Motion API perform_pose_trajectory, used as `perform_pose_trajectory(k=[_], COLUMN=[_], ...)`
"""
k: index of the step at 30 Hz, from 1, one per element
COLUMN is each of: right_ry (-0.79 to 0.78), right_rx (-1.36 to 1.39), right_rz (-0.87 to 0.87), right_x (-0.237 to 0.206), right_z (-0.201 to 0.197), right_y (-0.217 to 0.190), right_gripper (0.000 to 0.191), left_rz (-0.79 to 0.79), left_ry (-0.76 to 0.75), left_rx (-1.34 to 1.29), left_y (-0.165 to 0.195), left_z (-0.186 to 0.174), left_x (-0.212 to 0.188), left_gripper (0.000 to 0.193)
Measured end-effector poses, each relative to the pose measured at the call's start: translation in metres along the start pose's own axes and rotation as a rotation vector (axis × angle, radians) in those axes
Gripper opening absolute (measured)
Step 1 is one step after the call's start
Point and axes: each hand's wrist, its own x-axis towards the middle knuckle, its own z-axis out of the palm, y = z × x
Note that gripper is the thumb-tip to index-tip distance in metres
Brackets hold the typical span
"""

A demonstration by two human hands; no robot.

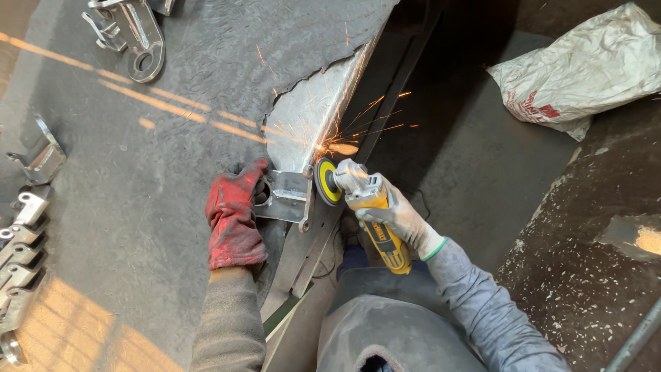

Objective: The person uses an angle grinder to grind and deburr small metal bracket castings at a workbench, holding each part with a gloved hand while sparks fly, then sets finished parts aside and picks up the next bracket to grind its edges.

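Note:
My left hand (233,213), in a worn red glove, presses down on a small steel bracket (284,196) that lies at the edge of a dark metal workbench (138,172). My right hand (392,210), in a pale grey glove, grips a yellow and black angle grinder (372,217). Its yellow-centred disc (328,181) touches the right edge of the bracket. Orange sparks (330,141) fly up and to the left across the bench from that contact point.
Several finished steel brackets (21,262) lie in a row along the bench's left edge, with two more (134,34) at the top. A white sack (585,65) rests on the floor at the upper right. A speckled dark surface (592,262) sits at the right.

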Motion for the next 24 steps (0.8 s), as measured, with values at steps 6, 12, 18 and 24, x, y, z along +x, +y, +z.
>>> perform_pose_trajectory(k=[6,12,18,24], right_ry=[-0.067,-0.038,-0.034,-0.012], right_rx=[-0.229,-0.539,-0.553,-0.598], right_rz=[-0.137,-0.177,-0.199,-0.088], right_x=[0.005,-0.014,-0.016,-0.025], right_z=[0.001,0.002,-0.004,-0.009], right_y=[-0.024,-0.029,-0.018,-0.011], right_gripper=[0.054,0.055,0.055,0.057], left_rz=[0.0,0.005,-0.002,0.001], left_ry=[0.002,-0.002,-0.001,-0.001], left_rx=[-0.004,-0.004,-0.007,-0.012], left_y=[0.003,-0.002,-0.002,-0.001], left_z=[0.0,-0.002,-0.003,-0.003], left_x=[-0.003,-0.008,-0.007,-0.005], left_gripper=[0.047,0.047,0.048,0.048])
